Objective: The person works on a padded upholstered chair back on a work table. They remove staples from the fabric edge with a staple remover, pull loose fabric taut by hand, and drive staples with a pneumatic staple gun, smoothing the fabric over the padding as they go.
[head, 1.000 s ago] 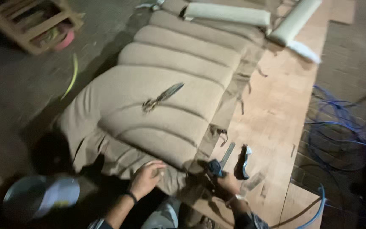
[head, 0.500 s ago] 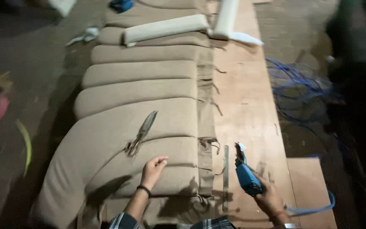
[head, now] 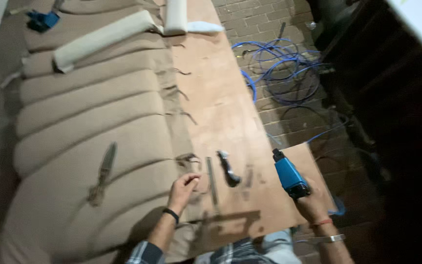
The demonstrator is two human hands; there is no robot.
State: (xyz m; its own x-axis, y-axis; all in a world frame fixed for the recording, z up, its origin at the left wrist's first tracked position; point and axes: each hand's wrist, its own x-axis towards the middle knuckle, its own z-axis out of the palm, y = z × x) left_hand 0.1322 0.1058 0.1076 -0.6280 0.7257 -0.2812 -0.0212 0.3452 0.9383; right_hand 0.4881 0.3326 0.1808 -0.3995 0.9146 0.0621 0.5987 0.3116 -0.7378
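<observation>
My right hand [head: 313, 204] grips a blue pneumatic stapler [head: 289, 173] at the right edge of a plywood board [head: 221, 107]. My left hand [head: 184, 188] pinches the edge of a beige channel-padded upholstery cover [head: 89, 132] where it meets the board. A pair of scissors [head: 102, 172] lies on the cover to the left of that hand. Between my hands, a thin metal strip [head: 212, 182] and a dark hand tool [head: 228, 168] rest on the board.
Coiled blue air hose [head: 284, 63] lies on the brick floor to the right. Two white foam rolls [head: 106, 38] sit at the far end of the cover, with a blue tool [head: 42, 20] at the top left. Dark furniture stands at the far right.
The view has swung right and closer. My left hand moved from the padded cover to its edge at the board. My right hand carried the stapler out to the board's right edge.
</observation>
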